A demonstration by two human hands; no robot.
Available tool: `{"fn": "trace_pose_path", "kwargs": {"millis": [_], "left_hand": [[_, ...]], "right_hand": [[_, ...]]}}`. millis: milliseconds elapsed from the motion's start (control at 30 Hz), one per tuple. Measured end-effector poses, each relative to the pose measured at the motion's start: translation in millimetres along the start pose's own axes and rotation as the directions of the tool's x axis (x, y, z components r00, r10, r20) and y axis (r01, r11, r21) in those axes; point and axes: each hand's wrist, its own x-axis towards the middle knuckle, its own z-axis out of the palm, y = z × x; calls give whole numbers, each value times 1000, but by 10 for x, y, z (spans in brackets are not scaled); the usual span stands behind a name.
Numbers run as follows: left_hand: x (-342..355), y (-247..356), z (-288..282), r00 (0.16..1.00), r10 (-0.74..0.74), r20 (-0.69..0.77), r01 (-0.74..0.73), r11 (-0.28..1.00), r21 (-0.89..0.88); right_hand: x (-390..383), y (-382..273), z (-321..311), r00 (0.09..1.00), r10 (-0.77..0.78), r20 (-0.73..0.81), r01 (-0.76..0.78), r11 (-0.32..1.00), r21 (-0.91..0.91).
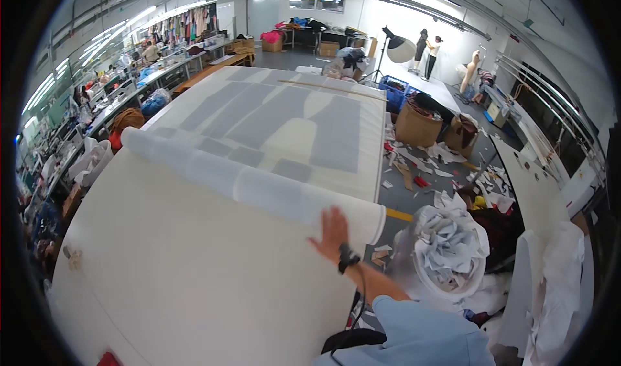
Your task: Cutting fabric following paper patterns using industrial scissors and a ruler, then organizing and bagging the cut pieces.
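My right hand [331,235], with a wristband and a cable at the wrist, reaches from the lower right with its fingers spread, holding nothing. It is just in front of the rolled end of a pale translucent sheet [272,188] lying across the large white table [168,262]; whether it touches the table is unclear. Beyond the roll, grey flat shapes [336,139] show on or under the spread sheet, with a long thin stick [323,86] across the far part. My left hand is out of view.
A white bin of paper scraps [451,249] stands right of the table, near cardboard boxes [411,126] and scattered offcuts. Cluttered benches [149,75] line the left. People [432,55], a studio light [398,49] and a dress form [469,71] are at the back.
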Motion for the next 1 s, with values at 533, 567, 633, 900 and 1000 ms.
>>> {"fn": "trace_pose_path", "kwargs": {"millis": [533,567,633,900,1000], "left_hand": [[327,487,-1330,853,-299,427,320,947,23],[327,473,-1534,880,-288,379,326,945,-39],[329,496,-1172,899,-190,395,295,929,-224],[67,489,-886,877,-451,164,480,833,-274],[127,520,-928,894,-419,158,448,836,-316]], "right_hand": [[113,987,-655,935,-61,350,-35,964,263],[151,963,-475,785,-120,608,-135,924,357],[24,1361,-210,702,-97,705,-263,885,383],[-1083,-44,-899,934,-248,256,205,962,184],[-1712,-397,-1376,850,-480,218,425,869,254]]}}
